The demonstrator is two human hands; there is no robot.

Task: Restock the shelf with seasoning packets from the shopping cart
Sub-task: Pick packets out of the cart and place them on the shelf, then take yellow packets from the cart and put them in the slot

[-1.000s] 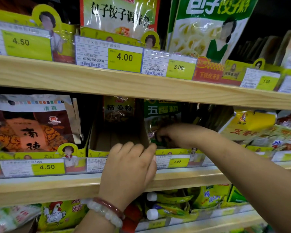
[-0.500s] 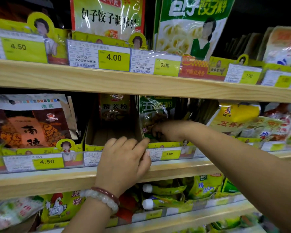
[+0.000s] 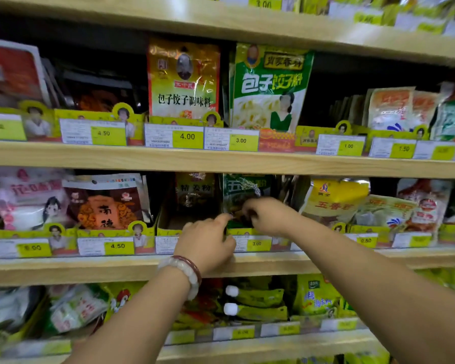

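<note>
Right hand (image 3: 267, 214): reaches into the middle shelf (image 3: 247, 264), fingers curled round the lower part of a green seasoning packet (image 3: 243, 191).
Left hand (image 3: 208, 241): just below and left of the right one, in front of the shelf lip; forefinger stretched up toward the packet's bottom edge, the other fingers bent. Whether it grips anything cannot be told.
Green seasoning packet: upright in a yellow tray (image 3: 168, 229) row on the middle shelf, right beside a brown packet (image 3: 195, 190) that stands at the back of a mostly bare slot.
Price tag (image 3: 256, 243): reads 3.00, just under the green packet.
Bracelet (image 3: 187, 271): pale beads with a dark red band, on the left wrist.
Upper shelf (image 3: 221, 160): holds a gold-and-red packet (image 3: 183, 80) and a green-and-white packet (image 3: 269, 88) side by side.
Bottom shelf (image 3: 247, 345): yellow-green pouches with white caps (image 3: 231, 299).
</note>
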